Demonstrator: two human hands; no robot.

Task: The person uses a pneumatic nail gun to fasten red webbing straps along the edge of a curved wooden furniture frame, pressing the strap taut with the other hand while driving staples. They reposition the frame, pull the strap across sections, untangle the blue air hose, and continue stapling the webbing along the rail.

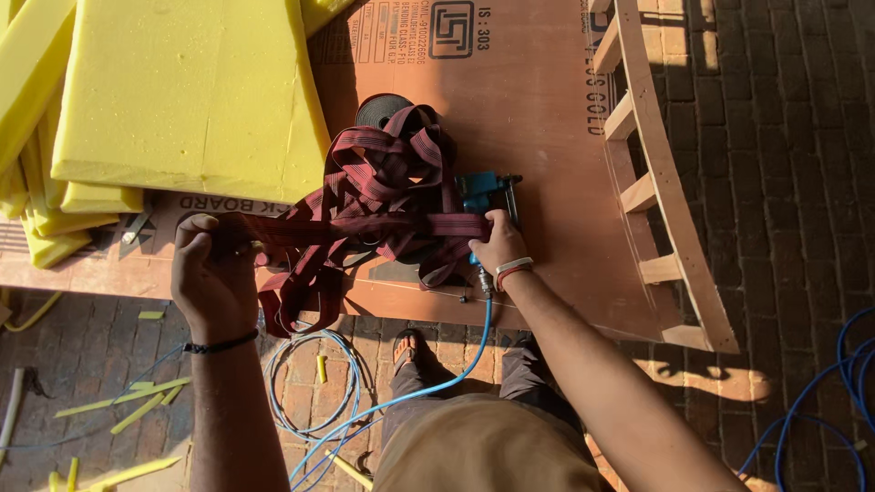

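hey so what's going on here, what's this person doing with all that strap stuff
A person stands at a plywood board, pulling a length of maroon webbing strap taut between both hands. The left hand grips one end; the right hand holds the other beside a blue air stapler. Yellow foam slabs and a curved wooden frame lie nearby.

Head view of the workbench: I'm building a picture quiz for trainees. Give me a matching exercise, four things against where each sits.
Things:
1. Maroon woven webbing strap
2. Blue pneumatic staple gun
3. Yellow foam slabs
4. Curved wooden slatted frame

Places:
A. At the board's right edge
B. Stacked at upper left
C. Under the right hand
D. Stretched between both hands, gripped by the left hand

Pairs: 1-D, 2-C, 3-B, 4-A
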